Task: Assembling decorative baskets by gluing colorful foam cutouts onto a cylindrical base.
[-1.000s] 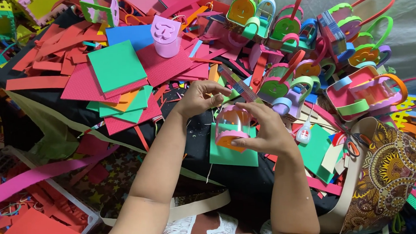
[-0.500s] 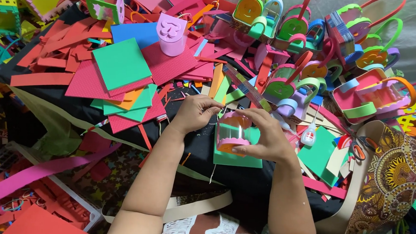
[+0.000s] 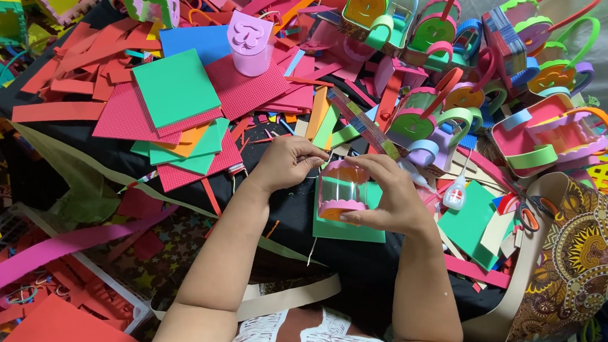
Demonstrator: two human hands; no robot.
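I am gripping the clear cup (image 3: 342,190) with my right hand (image 3: 389,201) over the green sheet (image 3: 348,225). My left hand (image 3: 286,161) is pinching its pink rim, likely pressing the trim down. Next probably needs turning it gently.

Single view, head-worn camera; looks steeply down and slightly forward over wearer's chest; both forearms enter from bottom edge, reach up to frame centre; left hand (image 3: 286,163) and right hand (image 3: 386,196) sit mid-frame, near lens; desk (image 3: 365,272) under black cloth fills middle ground, close range; far side of scene at top edge, foam sheets (image 3: 175,87) upper left, foam baskets (image 3: 449,31) upper right, farther off yet sharp; patterned bag (image 3: 572,254) at lower right edge; no second view, no overlap to report
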